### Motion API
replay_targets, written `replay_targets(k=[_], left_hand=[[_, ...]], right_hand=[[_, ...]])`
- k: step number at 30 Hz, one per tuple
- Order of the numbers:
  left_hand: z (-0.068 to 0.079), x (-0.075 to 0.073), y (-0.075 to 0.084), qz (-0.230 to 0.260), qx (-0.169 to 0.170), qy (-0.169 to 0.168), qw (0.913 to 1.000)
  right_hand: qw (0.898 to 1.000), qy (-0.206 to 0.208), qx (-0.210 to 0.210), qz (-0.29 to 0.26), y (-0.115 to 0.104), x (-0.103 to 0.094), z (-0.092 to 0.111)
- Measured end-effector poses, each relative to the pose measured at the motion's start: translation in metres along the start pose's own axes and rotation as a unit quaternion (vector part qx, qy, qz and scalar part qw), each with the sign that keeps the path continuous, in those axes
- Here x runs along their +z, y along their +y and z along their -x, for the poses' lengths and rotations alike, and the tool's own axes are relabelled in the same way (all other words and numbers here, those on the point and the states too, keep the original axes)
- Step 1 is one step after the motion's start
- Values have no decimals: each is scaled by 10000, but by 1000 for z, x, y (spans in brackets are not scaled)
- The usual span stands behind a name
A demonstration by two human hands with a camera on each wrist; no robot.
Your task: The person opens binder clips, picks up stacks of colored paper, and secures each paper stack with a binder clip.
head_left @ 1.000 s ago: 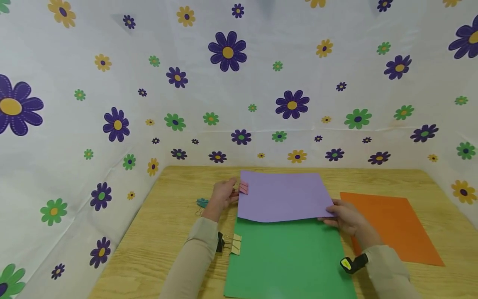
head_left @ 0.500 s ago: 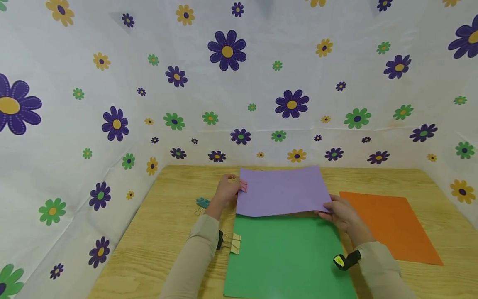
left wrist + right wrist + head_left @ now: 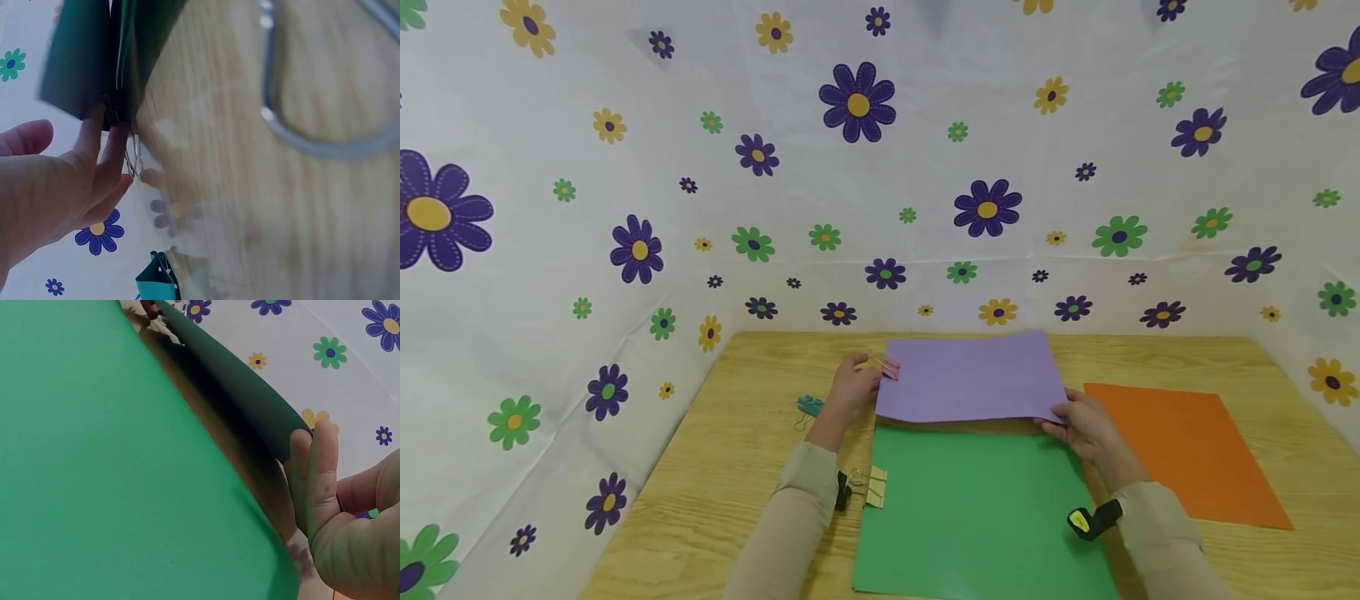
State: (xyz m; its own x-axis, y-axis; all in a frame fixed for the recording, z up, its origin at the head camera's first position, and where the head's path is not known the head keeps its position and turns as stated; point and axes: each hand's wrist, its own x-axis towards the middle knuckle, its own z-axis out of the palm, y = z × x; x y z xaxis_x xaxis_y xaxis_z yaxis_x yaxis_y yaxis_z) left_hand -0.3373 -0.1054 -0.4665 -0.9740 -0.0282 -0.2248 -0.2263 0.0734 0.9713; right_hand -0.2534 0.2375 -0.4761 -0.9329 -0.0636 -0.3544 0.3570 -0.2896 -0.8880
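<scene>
My right hand (image 3: 1092, 433) pinches the near right corner of a purple sheet (image 3: 970, 379), thumb above and fingers beneath. Its dark green underside (image 3: 250, 400) shows in the right wrist view, raised above the table. A pink binder clip (image 3: 891, 369) grips the sheet's left edge. My left hand (image 3: 852, 385) is at that clip; in the left wrist view its fairly straight fingers (image 3: 112, 156) touch by the clip and the thumb stands apart. Nearer to me lies a large green sheet (image 3: 985, 517), with a cream binder clip (image 3: 876, 487) on its left edge.
An orange sheet (image 3: 1187, 454) lies on the wooden table (image 3: 700, 500) at the right. A teal binder clip (image 3: 809, 406) sits left of my left hand. Flower-printed white cloth (image 3: 925, 167) hangs along the back and sides.
The purple sheet has moved away from me, toward the table's back, and a strip of wood now shows between it and the green sheet. The pink clip's wire handles have tilted.
</scene>
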Motion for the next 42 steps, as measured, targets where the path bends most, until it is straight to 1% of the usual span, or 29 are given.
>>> replay_targets(k=[5,8,10,12,15,18,22,24,28,29,34,37,39,42], left_hand=[[2,-1,-2,-88,3,-162,9998],[2,-1,-3,-257,79,-233,9994],[3,-1,-2,-399,95,-257,9988],[4,-1,-2,-533,96,-274,9982],[6,-1,-2,-659,83,-284,9974],[7,-1,-2,-816,131,-307,9961],[6,0,-5,-1023,235,-375,9938],[7,0,-6,-1100,299,-425,9926],[11,2,-5,-1353,471,-492,9885],[13,2,-5,-1403,482,-510,9876],[18,2,-4,-1574,481,-573,9847],[21,3,-5,-1626,500,-586,9837],[22,3,-5,-1679,547,-635,9822],[23,4,-4,-1780,594,-735,9795]], right_hand=[[9991,131,-185,347,0,5,-1],[9961,297,-303,774,0,7,-3],[9912,452,-354,1195,1,9,-4],[9828,612,-407,1696,1,10,-6],[9654,781,-578,2421,3,10,-8],[9460,904,-849,2995,4,11,-9],[9242,1045,-1200,3473,4,12,-8],[9101,1115,-1349,3755,4,11,-8],[8806,1188,-1443,4354,3,8,-9],[8748,1176,-1426,4478,3,7,-9],[8554,1117,-1353,4873,4,6,-9],[8394,1117,-1481,5108,4,6,-9],[8250,1103,-1565,5318,4,7,-8],[7941,1166,-1615,5742,2,9,-6]])
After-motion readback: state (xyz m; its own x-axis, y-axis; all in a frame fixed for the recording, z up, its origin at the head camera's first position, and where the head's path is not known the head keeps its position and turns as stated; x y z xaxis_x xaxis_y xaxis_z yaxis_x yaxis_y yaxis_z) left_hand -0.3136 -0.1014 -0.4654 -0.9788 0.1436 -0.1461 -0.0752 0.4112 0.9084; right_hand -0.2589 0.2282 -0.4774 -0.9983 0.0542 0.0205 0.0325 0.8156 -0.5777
